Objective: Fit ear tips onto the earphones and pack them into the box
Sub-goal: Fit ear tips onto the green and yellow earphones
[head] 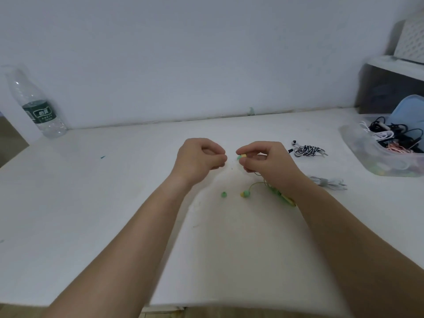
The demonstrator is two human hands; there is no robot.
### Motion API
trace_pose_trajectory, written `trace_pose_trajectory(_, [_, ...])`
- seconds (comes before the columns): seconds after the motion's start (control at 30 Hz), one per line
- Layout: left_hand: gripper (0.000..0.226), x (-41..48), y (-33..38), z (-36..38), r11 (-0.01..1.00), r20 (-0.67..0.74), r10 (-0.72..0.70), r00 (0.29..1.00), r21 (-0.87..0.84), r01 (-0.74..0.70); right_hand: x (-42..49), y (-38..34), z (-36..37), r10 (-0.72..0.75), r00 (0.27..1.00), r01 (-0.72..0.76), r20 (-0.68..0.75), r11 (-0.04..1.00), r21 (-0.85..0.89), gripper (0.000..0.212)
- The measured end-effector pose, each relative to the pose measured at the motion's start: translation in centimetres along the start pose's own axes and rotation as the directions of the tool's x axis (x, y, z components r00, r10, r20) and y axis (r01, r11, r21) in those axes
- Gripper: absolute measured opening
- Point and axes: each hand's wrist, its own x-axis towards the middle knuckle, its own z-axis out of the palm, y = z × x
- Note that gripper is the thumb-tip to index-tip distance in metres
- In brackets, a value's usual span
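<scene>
My right hand (266,161) pinches a green and yellow earbud (241,156) above the white table, with its thin green cable trailing down under the wrist. My left hand (199,159) hovers a little to the left with its fingers curled; I cannot make out anything between them. The second earbud (245,193) of the same set lies on the table below my hands. A loose green ear tip (224,194) sits just left of it. The bundled green cable (282,196) lies partly hidden beneath my right forearm.
A clear plastic box (376,157) holding several tangled earphones stands at the right, a blue lid (410,111) behind it. A black-and-white striped earphone bundle (307,151) and a grey one (328,182) lie nearby. A water bottle (37,104) stands far left.
</scene>
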Motion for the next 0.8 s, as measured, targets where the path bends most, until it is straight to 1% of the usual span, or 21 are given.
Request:
trace_pose_trajectory(0.07, [0.013, 0.2, -0.2, 0.8, 0.992, -0.024, 0.002, 1.000, -0.125, -0.005, 0.3, 0.1, -0.3, -0.008, 1.000, 0.010, -0.023, 0.996, 0.090, 0.013])
trace_pose_trajectory(0.17, [0.014, 0.5, -1.0, 1.7, 0.982, -0.056, 0.015, 0.998, -0.187, -0.025, 0.4, 0.1, -0.3, -0.032, 0.999, 0.035, -0.026, 0.987, 0.156, 0.009])
trace_pose_trajectory(0.23, [0.014, 0.6, -1.4, 2.2, 0.976, -0.038, 0.028, 0.999, -0.216, -0.035, 0.3, 0.2, -0.4, -0.049, 0.999, 0.052, -0.024, 0.984, 0.170, 0.008])
trace_pose_trajectory(0.3, [0.014, 0.4, -1.5, 2.5, 0.961, 0.011, 0.046, 0.999, -0.273, -0.041, 0.3, 0.2, -0.3, -0.066, 0.997, 0.070, -0.025, 0.982, 0.175, 0.008])
trace_pose_trajectory(0.4, [0.016, 0.4, -1.4, 2.6, 0.900, 0.083, 0.080, 0.993, -0.435, -0.036, 0.4, 0.3, -0.2, -0.085, 0.995, 0.092, -0.045, 0.977, 0.194, 0.011])
trace_pose_trajectory(0.5, [0.020, 0.6, -1.5, 2.5, 0.826, 0.095, 0.066, 0.993, -0.564, -0.001, 0.5, 0.4, -0.1, -0.061, 0.996, 0.074, -0.058, 0.964, 0.254, 0.015])
trace_pose_trajectory(0.6, [0.021, 0.5, -1.5, 2.6, 0.810, 0.113, 0.076, 0.991, -0.587, 0.005, 0.4, 0.3, -0.3, -0.059, 0.996, 0.074, -0.066, 0.961, 0.265, 0.015])
trace_pose_trajectory(0.7, [0.022, 0.7, -1.5, 2.7, 0.803, 0.121, 0.070, 0.990, -0.596, 0.016, 0.3, 0.2, -0.4, -0.066, 0.991, 0.095, -0.116, 0.960, 0.265, 0.013])
trace_pose_trajectory(0.8, [0.021, 0.9, -1.5, 2.5, 0.789, 0.097, 0.055, 0.994, -0.614, 0.016, 0.2, 0.0, -0.5, -0.080, 0.988, 0.110, -0.134, 0.964, 0.240, 0.011])
